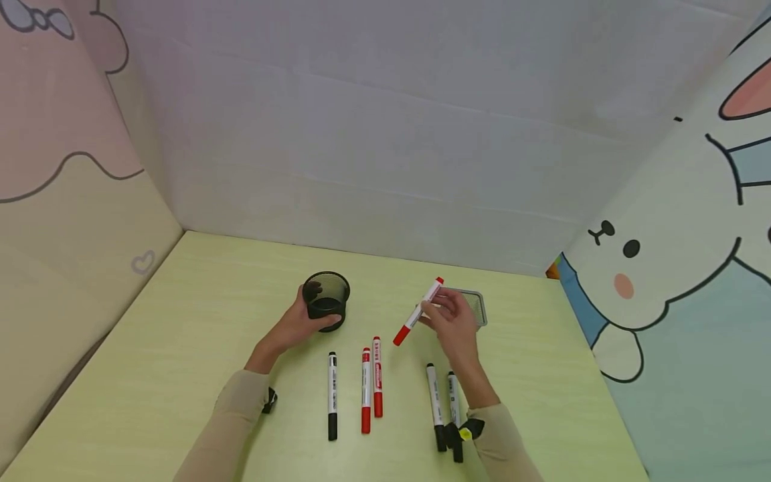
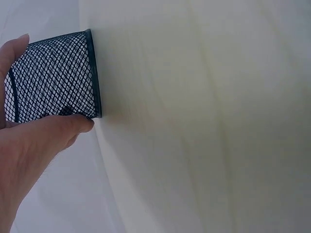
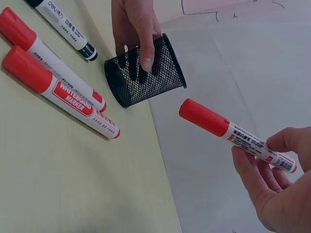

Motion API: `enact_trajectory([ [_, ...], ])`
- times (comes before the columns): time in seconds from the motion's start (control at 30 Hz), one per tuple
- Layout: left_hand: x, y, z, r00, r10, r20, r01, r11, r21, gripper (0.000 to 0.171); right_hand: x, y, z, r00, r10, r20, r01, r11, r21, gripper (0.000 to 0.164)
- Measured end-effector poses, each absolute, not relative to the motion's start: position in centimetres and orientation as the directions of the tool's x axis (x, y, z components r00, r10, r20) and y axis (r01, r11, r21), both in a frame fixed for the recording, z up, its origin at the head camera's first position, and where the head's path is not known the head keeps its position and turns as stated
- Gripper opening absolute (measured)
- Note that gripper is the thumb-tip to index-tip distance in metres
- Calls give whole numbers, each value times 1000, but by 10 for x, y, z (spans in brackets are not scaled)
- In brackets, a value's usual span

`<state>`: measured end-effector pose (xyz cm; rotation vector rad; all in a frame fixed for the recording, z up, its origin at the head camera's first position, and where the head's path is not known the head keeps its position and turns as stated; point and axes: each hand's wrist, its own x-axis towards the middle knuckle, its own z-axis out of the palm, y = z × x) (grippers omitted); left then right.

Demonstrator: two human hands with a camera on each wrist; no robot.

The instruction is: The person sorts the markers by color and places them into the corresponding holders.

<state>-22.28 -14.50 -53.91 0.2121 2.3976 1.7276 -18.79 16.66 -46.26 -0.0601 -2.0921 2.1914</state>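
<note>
My left hand [image 1: 299,327] grips a black mesh pen cup [image 1: 326,301] around its side, the thumb lying low along the near wall. The cup stands upright with its mouth up, and no pen shows inside. In the right wrist view its dark mesh body [image 3: 146,73] is plain, fingers wrapped about it. My right hand [image 1: 453,325] pinches a red whiteboard marker [image 1: 418,312] between thumb and fingers near its tail end. That marker is held up at a slant, its red cap [image 3: 206,116] pointing down and leftward toward the cup side in the head view.
Two red markers [image 1: 377,375] lie side by side on the pale yellow table [image 1: 241,281]. A black marker [image 1: 332,395] lies left of them. Two more black markers [image 1: 434,405] lie by the right wrist. A grey mesh tray [image 1: 478,308] sits partly hidden behind the right hand.
</note>
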Motion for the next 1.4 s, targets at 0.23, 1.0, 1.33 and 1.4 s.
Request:
enact_trajectory([
  [0.23,-223,-146,-539,-975,218,-51,21,318,948,96,-198,157,-461,-992,102,76,-84,-73,-994,34],
  [1.0,-220,-144,-534,-975,220,-29,41,306,951,94,-222,130,-445,-984,44,173,-178,-144,-973,35],
  [1.33,-219,-143,-530,-976,214,-45,28,327,945,94,-231,117,-438,-976,28,217,-218,-181,-959,34],
  [1.4,-219,-144,-530,-976,214,-42,32,330,944,94,-233,114,-437,-973,24,230,-230,-187,-955,34],
])
